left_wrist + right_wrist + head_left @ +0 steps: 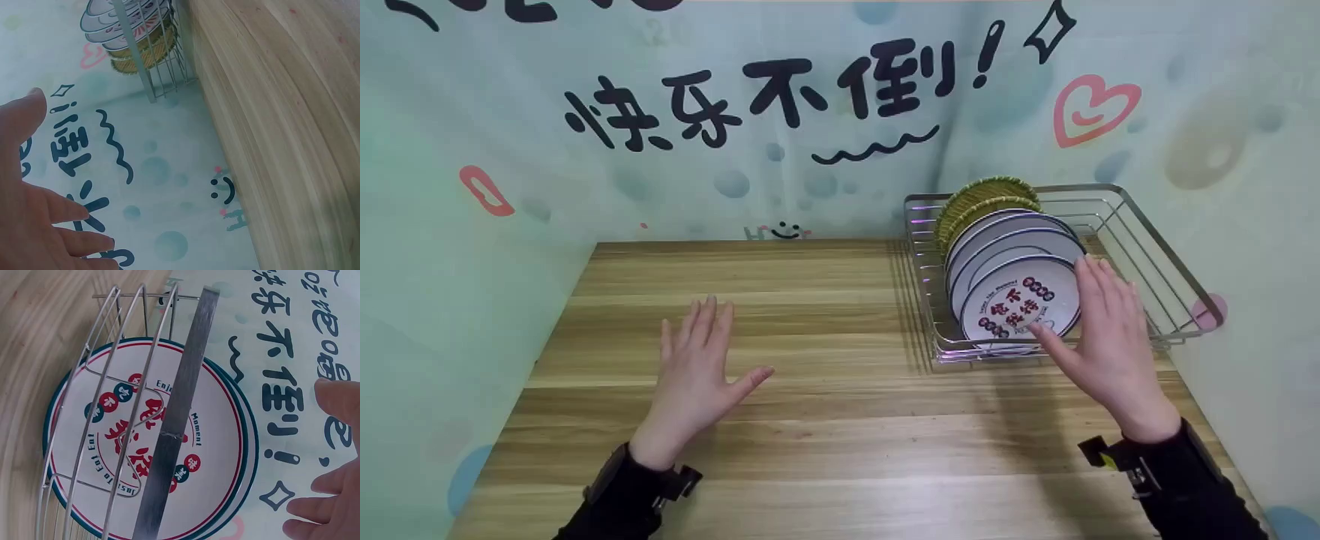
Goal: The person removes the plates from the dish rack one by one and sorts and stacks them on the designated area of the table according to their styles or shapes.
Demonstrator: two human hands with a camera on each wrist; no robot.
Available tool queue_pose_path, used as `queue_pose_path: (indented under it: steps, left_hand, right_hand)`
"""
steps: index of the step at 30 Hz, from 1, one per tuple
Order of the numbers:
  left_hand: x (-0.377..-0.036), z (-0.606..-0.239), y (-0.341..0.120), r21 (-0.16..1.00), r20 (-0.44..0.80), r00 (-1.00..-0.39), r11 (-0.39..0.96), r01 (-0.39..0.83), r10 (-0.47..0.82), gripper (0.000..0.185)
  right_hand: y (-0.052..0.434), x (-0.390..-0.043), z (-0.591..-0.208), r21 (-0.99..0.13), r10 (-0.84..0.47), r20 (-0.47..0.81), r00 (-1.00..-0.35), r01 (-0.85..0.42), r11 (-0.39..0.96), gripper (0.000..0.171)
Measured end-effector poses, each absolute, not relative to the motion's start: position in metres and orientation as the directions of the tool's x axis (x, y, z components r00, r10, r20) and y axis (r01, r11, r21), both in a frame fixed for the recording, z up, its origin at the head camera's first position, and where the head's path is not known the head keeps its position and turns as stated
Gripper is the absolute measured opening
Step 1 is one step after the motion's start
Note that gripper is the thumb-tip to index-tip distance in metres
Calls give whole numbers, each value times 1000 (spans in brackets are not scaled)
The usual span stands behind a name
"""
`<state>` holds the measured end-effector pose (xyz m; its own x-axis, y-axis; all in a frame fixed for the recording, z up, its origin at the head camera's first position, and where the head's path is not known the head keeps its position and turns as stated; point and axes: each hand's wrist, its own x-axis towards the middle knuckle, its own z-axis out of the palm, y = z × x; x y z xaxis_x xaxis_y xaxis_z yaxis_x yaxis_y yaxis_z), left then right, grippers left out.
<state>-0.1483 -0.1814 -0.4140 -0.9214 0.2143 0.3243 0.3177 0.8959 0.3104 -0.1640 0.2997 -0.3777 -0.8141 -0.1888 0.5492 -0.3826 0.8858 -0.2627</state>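
Plates in wire basket, near right grip

In the head view, the front plate is hiding much of the plates behind and the top edge is cutting off lettering, while the wrist views are cropping the left hand and right hand and the rack rim is covering print.

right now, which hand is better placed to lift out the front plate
The right hand, probably: it is spread close by the front plate in the wire basket, while the left hand is over the table, well to the left.
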Motion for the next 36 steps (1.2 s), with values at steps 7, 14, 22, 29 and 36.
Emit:
queue_pose_path:
  steps: [7, 14, 22, 29, 36]
  left_hand:
    - [-149, -420, -182, 330, 407, -889, 874, 357, 209, 100]
    - [-152, -429, -182, 337, 410, -888, 871, 358, 207, 100]
    - [-155, -434, -175, 369, 368, -908, 865, 340, 200, 103]
    - [-157, -438, -170, 402, 332, -924, 859, 319, 188, 105]
    - [-161, -444, -164, 433, 333, -925, 842, 322, 182, 106]
  right_hand:
    - [305, -179, -376, -265, -185, 632, -753, -433, 861, 81]
    - [314, -197, -376, -257, -175, 672, -719, -449, 856, 70]
    - [324, -215, -375, -296, -142, 662, -736, -430, 853, 60]
    - [328, -225, -375, -308, -135, 660, -739, -430, 849, 55]
    - [329, -233, -371, -319, -121, 644, -756, -408, 855, 52]
